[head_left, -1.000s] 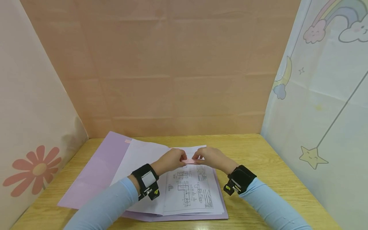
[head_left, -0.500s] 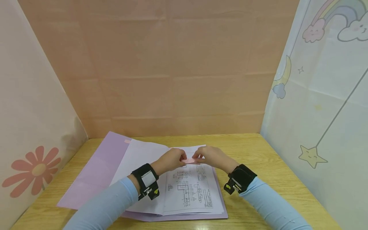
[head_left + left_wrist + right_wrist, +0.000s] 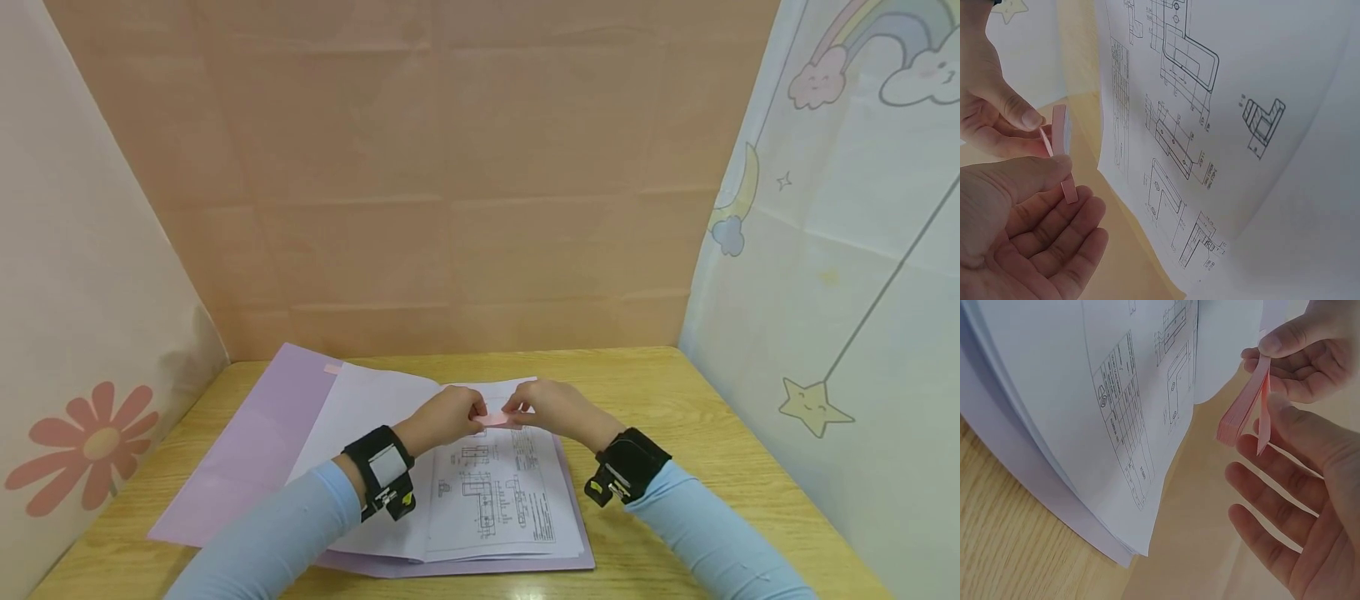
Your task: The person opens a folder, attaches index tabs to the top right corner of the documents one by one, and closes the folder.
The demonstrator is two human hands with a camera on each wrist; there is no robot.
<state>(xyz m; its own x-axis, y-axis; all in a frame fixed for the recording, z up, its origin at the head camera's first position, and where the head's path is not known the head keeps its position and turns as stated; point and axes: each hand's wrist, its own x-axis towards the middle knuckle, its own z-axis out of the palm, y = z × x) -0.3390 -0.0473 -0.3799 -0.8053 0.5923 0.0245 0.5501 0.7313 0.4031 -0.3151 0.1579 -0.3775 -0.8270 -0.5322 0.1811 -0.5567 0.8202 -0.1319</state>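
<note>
Above the right-hand page, a small pad of pink sticky notes (image 3: 1241, 412) is pinched at one end between the thumb and fingers of my left hand (image 3: 446, 414). With thumb and forefinger my right hand (image 3: 558, 410) pinches the top sticky note (image 3: 1264, 422). In the right wrist view this note stands away from the pad at one end and meets it near the left thumb. Beneath both hands lies a purple folder (image 3: 247, 450), spread wide, with white drawing sheets (image 3: 510, 492) of technical line drawings inside.
A pink sticky tab (image 3: 332, 368) sticks out at the top of the turned-over pages, against the folder's cover. The wooden table (image 3: 675, 467) carries the folder. A tan backdrop (image 3: 450, 183) rises behind it, with patterned side panels (image 3: 847, 250) left and right.
Both hands stay almost in place, holding the pad and its top note. The head view has shifted very slightly.
</note>
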